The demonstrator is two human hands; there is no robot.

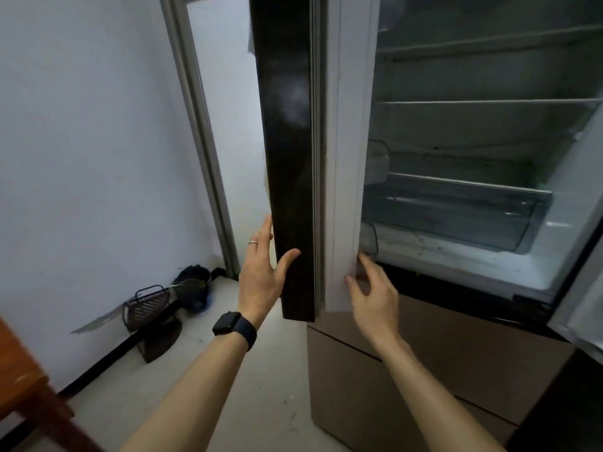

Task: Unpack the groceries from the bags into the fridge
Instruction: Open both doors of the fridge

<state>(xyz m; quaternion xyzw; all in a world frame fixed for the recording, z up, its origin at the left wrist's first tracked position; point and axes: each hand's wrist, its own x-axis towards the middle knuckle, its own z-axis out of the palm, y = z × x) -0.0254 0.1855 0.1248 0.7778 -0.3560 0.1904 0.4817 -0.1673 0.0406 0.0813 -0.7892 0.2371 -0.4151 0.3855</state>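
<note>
The fridge (473, 249) stands open on the right, its glass shelves and clear crisper drawer (456, 216) bare. Its left door (287, 141), dark and glossy outside and white inside, stands edge-on in the middle of the view. My left hand (261, 272), with a ring and a black watch at the wrist, lies with straight fingers against the door's dark outer face, thumb on the edge. My right hand (372, 288) touches the white inner edge of the door near its bottom, fingers loosely bent. No grocery bags are in sight.
Beige lower fridge drawers (408, 370) sit below the open compartment. A doorway (225, 125) opens behind the door. A dark basket (146, 308) and a black bundle (192, 285) lie on the floor by the left wall. A wooden table corner (23, 376) shows at lower left.
</note>
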